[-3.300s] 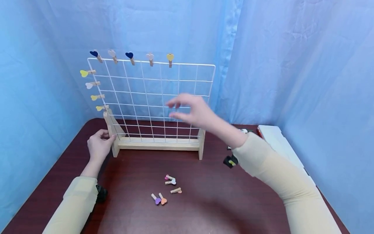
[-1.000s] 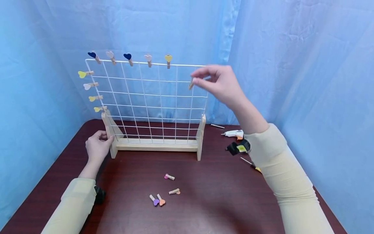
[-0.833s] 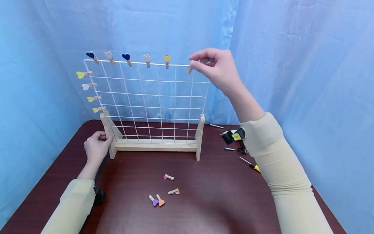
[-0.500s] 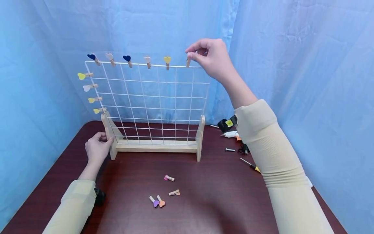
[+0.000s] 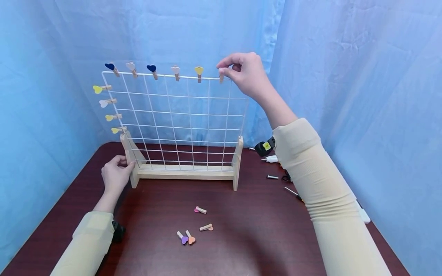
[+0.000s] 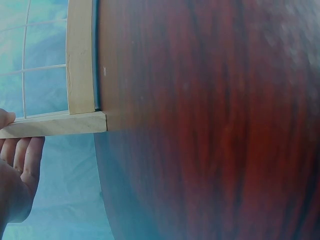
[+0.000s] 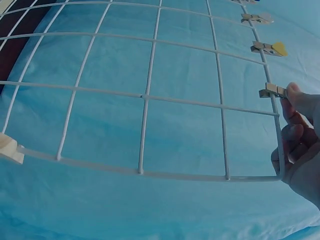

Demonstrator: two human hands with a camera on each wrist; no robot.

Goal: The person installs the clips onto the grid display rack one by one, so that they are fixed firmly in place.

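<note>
A white wire grid stands upright in a pale wooden stand. My left hand grips the stand's left end piece, thumb on one side and fingers on the other. At the top wire, right of the middle, my right hand pinches a small wooden clothespin whose jaws straddle the wire; its heart is hidden by the fingers. Along the top sit several heart clothespins, a yellow-heart clothespin being nearest. Several more, including a bright yellow-heart clothespin, are clipped down the left side.
Loose heart clothespins lie on the dark table before the stand: pink, peach, purple and orange. Right of it are a white glue gun, a bolt and a partly covered screwdriver. Blue curtains surround the table.
A white-heart clothespin has left the table. My right hand has carried a clothespin up to the top wire, then lowered it slightly onto it. My left hand keeps its grip on the stand.
</note>
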